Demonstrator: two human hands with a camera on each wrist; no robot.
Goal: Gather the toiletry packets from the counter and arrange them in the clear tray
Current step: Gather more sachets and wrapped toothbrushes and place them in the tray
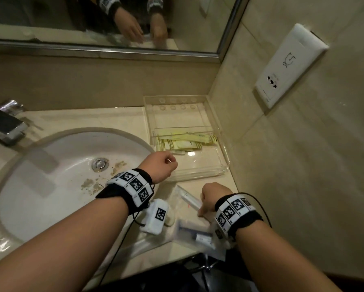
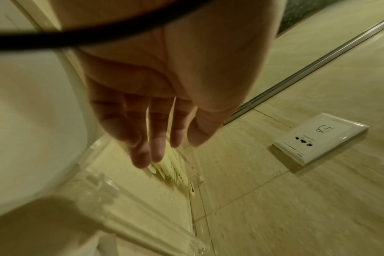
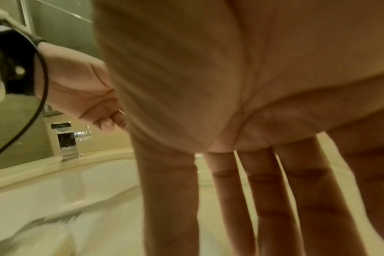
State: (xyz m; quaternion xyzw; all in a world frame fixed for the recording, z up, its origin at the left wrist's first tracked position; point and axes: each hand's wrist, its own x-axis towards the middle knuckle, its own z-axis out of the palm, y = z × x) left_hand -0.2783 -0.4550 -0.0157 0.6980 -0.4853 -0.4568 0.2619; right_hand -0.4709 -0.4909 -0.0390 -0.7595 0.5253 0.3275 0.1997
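Observation:
The clear tray (image 1: 198, 119) stands in the counter's right corner, with several yellow packets (image 1: 183, 142) lying across its middle. My left hand (image 1: 162, 167) hangs over the tray's front-left corner. In the left wrist view its fingers (image 2: 158, 150) are straight and hold nothing, just above the yellow packets (image 2: 167, 166). My right hand (image 1: 213, 196) is low over the counter beside a clear packet with a tube (image 1: 188, 198). Its fingers (image 3: 263, 199) point straight down, and I see nothing gripped. Another clear packet with a dark item (image 1: 196, 234) lies near the front edge.
The white sink basin (image 1: 61, 186) fills the left side, with a chrome faucet (image 1: 6, 123) behind it. A wall socket (image 1: 288, 66) sits on the tiled right wall. The mirror runs along the back. The counter's front edge is close below my wrists.

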